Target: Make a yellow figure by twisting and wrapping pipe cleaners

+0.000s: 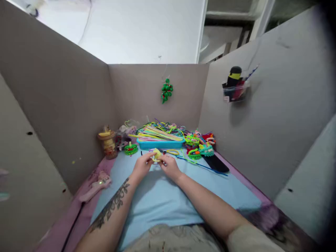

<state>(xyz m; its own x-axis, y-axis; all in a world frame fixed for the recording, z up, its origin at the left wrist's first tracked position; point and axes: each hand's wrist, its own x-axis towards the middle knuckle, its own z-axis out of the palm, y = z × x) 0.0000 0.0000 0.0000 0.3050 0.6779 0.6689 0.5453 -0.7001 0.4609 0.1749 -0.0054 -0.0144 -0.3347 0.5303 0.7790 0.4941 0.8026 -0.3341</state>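
Okay, your left hand point(142, 165) and right hand point(170, 166) both pinch one small yellow fuzzy piece point(157, 154), fingers closed on it from either side, over the light blue mat point(157, 199). Just behind sits the blue tray point(160, 144) piled with pipe cleaners point(157, 133). Green ornament point(166, 90) hangs on the back wall; pink tool point(96, 187) lies left.

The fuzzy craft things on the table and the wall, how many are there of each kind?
Yellow piece held by both the left hand and the right hand: 1
Blue tray of pipe cleaners: 1
Green ornament hanging on the back wall: 1
Small green piece left of the tray: 1
Jar at left: 1
Total: 5. The colourful pile at right is too tangled to count.
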